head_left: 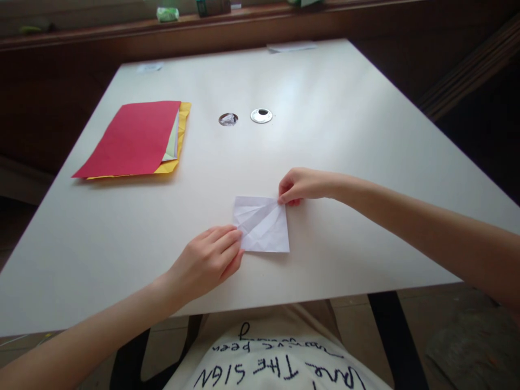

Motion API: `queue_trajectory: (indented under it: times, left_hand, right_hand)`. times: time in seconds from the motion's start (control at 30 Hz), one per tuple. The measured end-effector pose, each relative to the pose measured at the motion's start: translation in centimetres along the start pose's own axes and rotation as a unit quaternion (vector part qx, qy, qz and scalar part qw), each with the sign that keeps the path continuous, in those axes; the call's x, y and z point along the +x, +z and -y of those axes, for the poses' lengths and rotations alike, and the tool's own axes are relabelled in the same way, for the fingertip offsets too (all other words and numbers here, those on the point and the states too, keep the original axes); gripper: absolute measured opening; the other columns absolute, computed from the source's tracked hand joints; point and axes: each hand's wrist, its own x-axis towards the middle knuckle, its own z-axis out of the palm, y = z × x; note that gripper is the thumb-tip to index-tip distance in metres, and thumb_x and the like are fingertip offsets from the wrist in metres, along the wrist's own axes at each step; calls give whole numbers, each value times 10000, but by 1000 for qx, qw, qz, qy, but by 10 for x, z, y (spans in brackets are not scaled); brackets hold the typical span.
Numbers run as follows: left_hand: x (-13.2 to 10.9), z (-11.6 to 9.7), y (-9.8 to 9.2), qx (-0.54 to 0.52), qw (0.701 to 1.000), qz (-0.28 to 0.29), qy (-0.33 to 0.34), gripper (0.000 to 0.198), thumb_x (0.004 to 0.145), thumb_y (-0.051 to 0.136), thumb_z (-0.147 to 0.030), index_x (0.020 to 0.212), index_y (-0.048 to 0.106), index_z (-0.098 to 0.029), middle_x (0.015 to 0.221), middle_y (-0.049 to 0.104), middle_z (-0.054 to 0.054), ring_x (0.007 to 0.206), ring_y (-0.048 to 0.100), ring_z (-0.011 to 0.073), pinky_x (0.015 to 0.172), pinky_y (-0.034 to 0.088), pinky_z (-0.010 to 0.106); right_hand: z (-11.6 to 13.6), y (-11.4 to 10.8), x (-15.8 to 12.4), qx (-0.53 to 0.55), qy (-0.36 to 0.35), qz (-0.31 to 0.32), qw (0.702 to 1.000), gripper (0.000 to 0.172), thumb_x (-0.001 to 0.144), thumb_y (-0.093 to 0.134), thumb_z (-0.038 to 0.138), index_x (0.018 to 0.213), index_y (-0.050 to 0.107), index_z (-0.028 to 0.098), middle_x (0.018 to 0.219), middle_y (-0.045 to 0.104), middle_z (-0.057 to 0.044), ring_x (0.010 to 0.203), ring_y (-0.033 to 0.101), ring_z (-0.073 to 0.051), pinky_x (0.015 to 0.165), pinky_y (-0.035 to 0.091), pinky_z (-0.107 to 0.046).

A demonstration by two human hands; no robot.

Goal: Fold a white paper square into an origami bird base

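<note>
A small, roughly square sheet of white paper (266, 230) with several creases lies near the front of the white table (345, 238). My right hand (298, 185) pinches its upper right corner between thumb and fingers. At the sheet's left edge, my left hand (215, 252) grips the paper, fingers together on top and the thumb low by the lower left corner. Creases fan out from the pinched corner across the sheet. The part of the paper under my left fingers is hidden.
To the left lies a stack of coloured paper, red (134, 138) on top and yellow (183, 135) beneath. Two round holes sit mid-table, one with a metal ring (254, 116). White papers (290, 47) lie at the far edge. Behind is a wooden ledge (244, 21) with small items.
</note>
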Motion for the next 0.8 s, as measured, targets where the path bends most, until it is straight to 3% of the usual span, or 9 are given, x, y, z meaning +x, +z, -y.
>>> queue_trajectory:
  times: [0.1,0.2,0.3,0.43,0.63,0.8]
  left_hand:
    - [18,-3,12,65,998,-6,-17,313,895,458,-204,600,545,-147,643,591,27,625,570,152,579,482,285]
    - [28,-5,22,111,994,5,-18,294,883,455,-157,602,542,-147,607,559,32,583,553,174,521,464,306]
    - [29,-5,26,93,996,5,1,174,878,442,-104,807,600,-115,815,638,69,784,607,187,663,518,298]
    - [24,4,28,42,999,-4,19,252,891,395,-59,1092,546,-56,1119,624,119,1074,564,192,878,505,294]
    - [26,23,31,-15,999,48,-19,345,890,391,-55,1218,492,-88,1274,543,105,1211,477,179,984,456,326]
    - [28,26,30,-37,997,63,-35,343,923,387,-136,1251,472,-84,1319,499,105,1249,432,182,1018,419,337]
  right_hand:
    - [0,0,0,1,-3,-2,1000,76,664,593,222,647,625,155,643,606,-26,617,545,-133,552,406,-224]
    - [-1,1,-1,-6,-11,-4,1000,82,662,587,232,647,625,160,633,601,-17,612,536,-130,548,398,-224]
    - [-3,2,-1,-17,-19,-13,1000,94,664,576,243,657,624,163,627,597,-13,609,530,-131,542,391,-227]
    - [-9,4,-6,-25,-16,-45,999,110,670,573,267,657,617,168,632,592,-5,613,524,-130,538,375,-227]
    - [-18,12,-24,-7,12,-93,996,165,699,563,321,625,564,174,585,535,23,566,477,-107,520,344,-226]
    - [-21,20,-29,-22,6,-119,993,181,714,545,336,635,567,176,590,536,25,559,464,-102,517,342,-224]
